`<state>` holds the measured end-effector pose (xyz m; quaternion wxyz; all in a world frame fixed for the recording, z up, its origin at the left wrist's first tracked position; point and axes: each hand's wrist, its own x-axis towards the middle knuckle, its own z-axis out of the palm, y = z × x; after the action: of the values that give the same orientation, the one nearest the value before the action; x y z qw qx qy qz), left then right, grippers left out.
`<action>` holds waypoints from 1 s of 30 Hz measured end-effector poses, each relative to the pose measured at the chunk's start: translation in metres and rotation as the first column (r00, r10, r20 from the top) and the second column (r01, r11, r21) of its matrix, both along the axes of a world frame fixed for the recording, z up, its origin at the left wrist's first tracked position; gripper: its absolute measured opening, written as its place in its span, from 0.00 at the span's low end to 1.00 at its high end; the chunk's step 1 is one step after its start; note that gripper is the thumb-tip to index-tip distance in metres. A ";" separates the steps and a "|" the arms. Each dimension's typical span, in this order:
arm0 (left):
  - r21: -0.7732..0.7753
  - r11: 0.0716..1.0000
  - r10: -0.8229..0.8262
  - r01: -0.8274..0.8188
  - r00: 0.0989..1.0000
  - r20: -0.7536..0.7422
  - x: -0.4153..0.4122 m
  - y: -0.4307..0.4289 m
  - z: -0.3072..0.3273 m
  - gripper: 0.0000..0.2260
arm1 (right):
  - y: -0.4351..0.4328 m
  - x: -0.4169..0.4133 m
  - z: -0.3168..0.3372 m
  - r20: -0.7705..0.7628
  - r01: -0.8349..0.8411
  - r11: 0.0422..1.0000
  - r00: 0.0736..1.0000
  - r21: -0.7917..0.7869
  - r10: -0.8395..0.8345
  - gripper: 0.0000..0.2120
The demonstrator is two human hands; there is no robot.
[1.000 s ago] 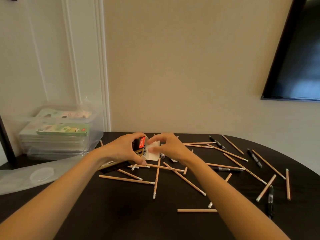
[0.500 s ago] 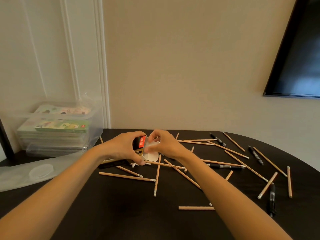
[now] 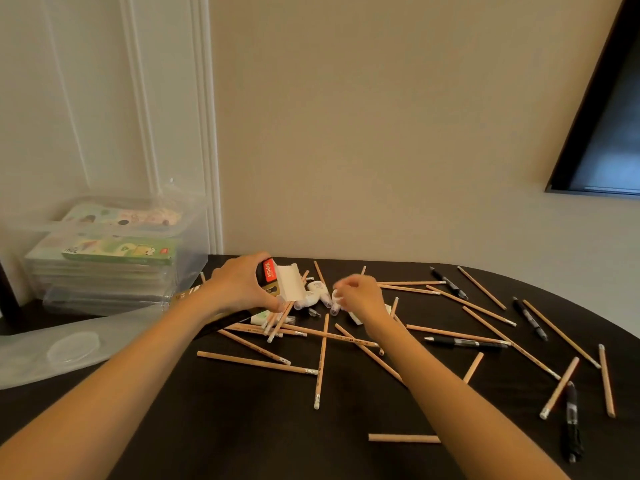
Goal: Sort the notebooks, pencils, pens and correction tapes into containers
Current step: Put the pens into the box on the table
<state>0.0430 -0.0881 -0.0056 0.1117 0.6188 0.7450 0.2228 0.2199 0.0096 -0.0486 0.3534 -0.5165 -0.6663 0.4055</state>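
nearest us, loose pencils (image 3: 258, 362) and black pens (image 3: 465, 342) lie crossed on the dark table (image 3: 207, 427); just beyond, our right hand (image 3: 362, 296) curls its fingers over a white correction tape (image 3: 336, 299), though blur hides whether they grip it, while our left hand (image 3: 239, 285) clasps a small open box (image 3: 277, 282). we should tilt its mouth toward the tape and feed it in lengthwise, clear of the pencils; the notebooks (image 3: 121, 252) already sit in the clear tub (image 3: 188, 247) far left
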 end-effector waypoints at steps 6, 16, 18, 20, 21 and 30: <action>-0.041 0.995 0.095 -0.096 0.995 -0.023 -0.010 0.034 -0.016 0.37 | 0.034 -0.029 -0.051 0.561 -0.207 0.968 0.822 0.139 0.095 0.08; -0.089 0.985 0.138 -0.146 0.986 -0.094 -0.018 0.062 -0.029 0.39 | 0.064 -0.042 -0.062 0.654 -0.221 0.955 0.755 0.197 0.040 0.10; -0.103 0.984 0.131 -0.143 0.985 -0.112 -0.016 0.064 -0.032 0.39 | 0.063 -0.034 -0.060 0.620 -0.220 0.956 0.782 0.196 0.053 0.09; -0.106 0.984 0.129 -0.141 0.985 -0.119 -0.013 0.064 -0.034 0.39 | 0.060 -0.028 -0.057 0.589 -0.217 0.954 0.806 0.207 0.055 0.09; -0.108 0.984 0.130 -0.143 0.985 -0.117 -0.012 0.063 -0.035 0.39 | 0.059 -0.024 -0.054 0.525 -0.185 0.961 0.849 0.205 0.052 0.09; -0.108 0.986 0.111 -0.131 0.979 -0.173 0.005 0.052 -0.035 0.41 | 0.038 0.021 -0.026 -0.270 0.199 0.980 0.944 0.005 -0.190 0.06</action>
<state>0.0485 -0.0357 -0.0409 0.0719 0.5810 0.7999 0.1320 0.2409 0.0474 -0.0751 0.4867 -0.5143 -0.5647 0.4240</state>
